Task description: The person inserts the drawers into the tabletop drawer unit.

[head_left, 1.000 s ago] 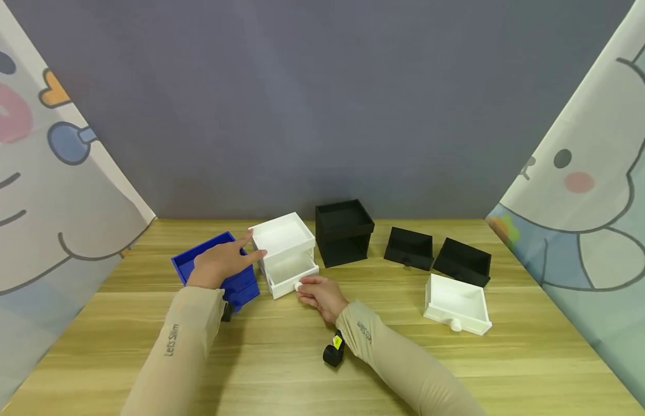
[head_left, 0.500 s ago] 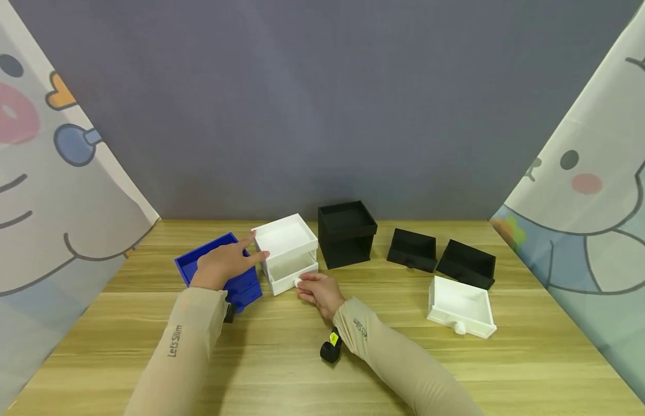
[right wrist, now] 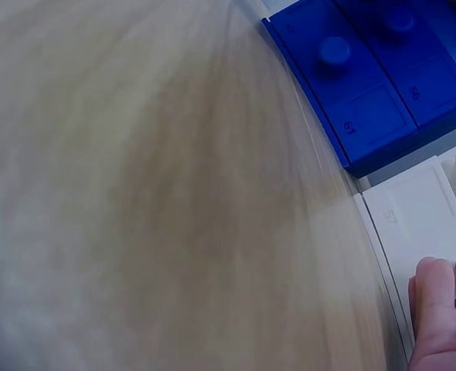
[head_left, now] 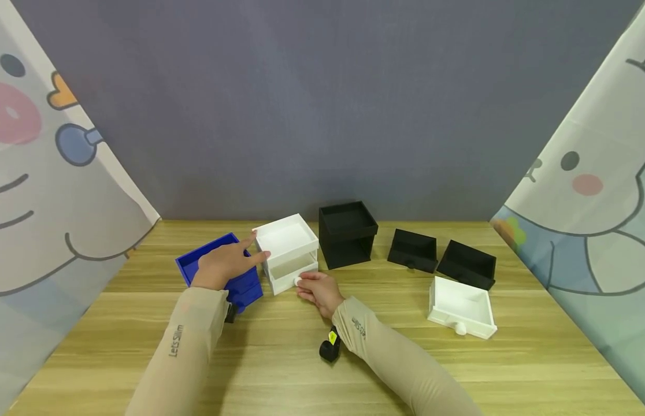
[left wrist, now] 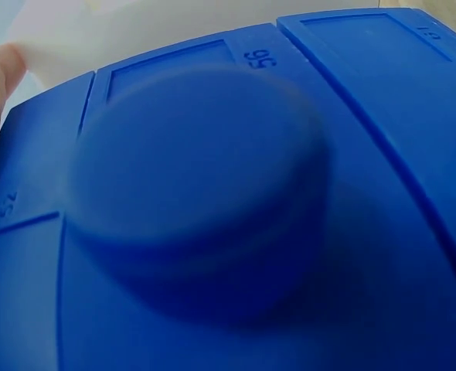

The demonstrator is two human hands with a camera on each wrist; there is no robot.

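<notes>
R. hand (head_left: 322, 293): fingers pinch small round white knob (head_left: 297, 281) of white plastic-looking drawer (head_left: 284, 283), partly out of boxy white cabinet (head_left: 293, 251), approx. ctr. of head frame. L. hand (head_left: 223, 266): thumb/index apart at cabinet. Risk: off-axis force may jam drawer; poor bracing, cabinet slip.

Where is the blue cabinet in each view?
Head: blue cabinet left of centre, partly behind the left hand.
Left wrist: fills most of the picture.
Right wrist: top right corner.
Landmark: white cabinet, beside it in head and right wrist; likely the pale area atop left wrist.
</notes>
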